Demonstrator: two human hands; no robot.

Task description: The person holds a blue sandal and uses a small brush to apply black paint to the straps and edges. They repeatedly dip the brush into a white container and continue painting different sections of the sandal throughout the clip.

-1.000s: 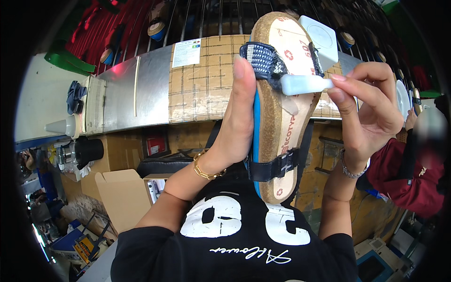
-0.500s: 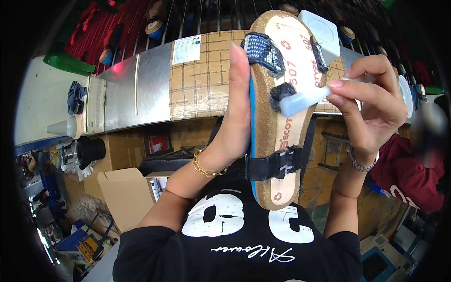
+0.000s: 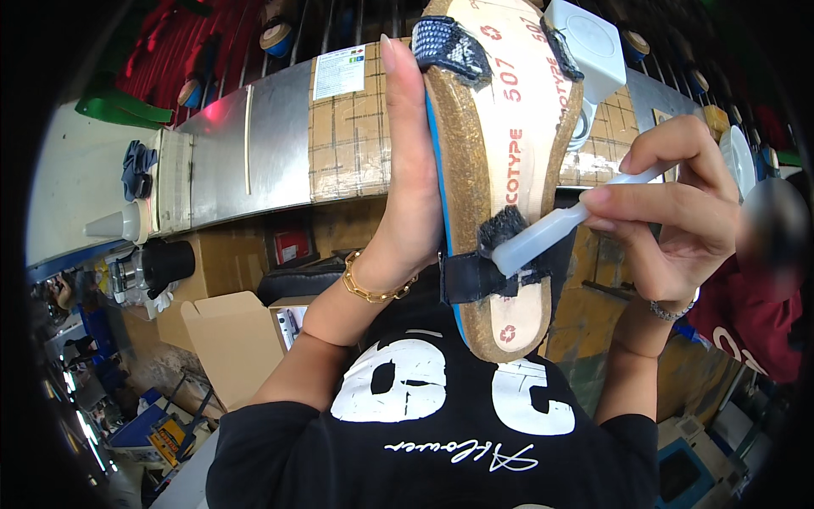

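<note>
My left hand (image 3: 411,187) grips a cork-edged sandal sole (image 3: 462,182) from its left side, thumb side up, holding it upright with the pale underside toward me. Blue shows along the left edge. A woven blue-and-white strap end (image 3: 445,47) folds over the upper part, and a dark strap (image 3: 471,280) crosses near the lower end. Pinched in the fingers of my right hand (image 3: 670,204) is a brush (image 3: 543,237) with a whitish translucent handle. Its dark bristles touch the underside just above the dark strap. The sole's top runs out of view.
Behind the sole, a cardboard sheet (image 3: 348,161) lies on a metal-topped bench (image 3: 220,144). A white plastic container (image 3: 585,38) stands there. Beyond, sandals (image 3: 275,38) sit on a barred rack. An open carton (image 3: 229,339) is lower left; a person in maroon (image 3: 746,318) is at right.
The brush has moved down the underside, from the middle to just above the dark strap. My left hand has raised the sole slightly, and its top has left the view.
</note>
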